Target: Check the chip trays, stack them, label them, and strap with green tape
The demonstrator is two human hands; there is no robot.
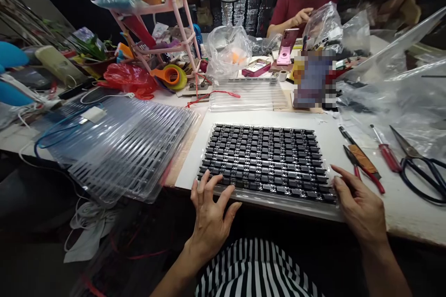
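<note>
Left hand (210, 216), loosely spread, touches the circuit-board tray (275, 199) at seven o'clock; half-open right hand (361, 205), at four o'clock, obscures any grip.

Left hand (211, 211) has fingers on near-left edge of the clear tray (289, 198) | right hand (358, 204) is at its right edge | tray carries rows of black components (265, 162) | red-handled pliers (362, 169) lie to the right

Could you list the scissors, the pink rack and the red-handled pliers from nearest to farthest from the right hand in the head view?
From the right hand:
1. Red-handled pliers, just beyond it
2. Scissors, farther right
3. Pink rack, back left
</note>
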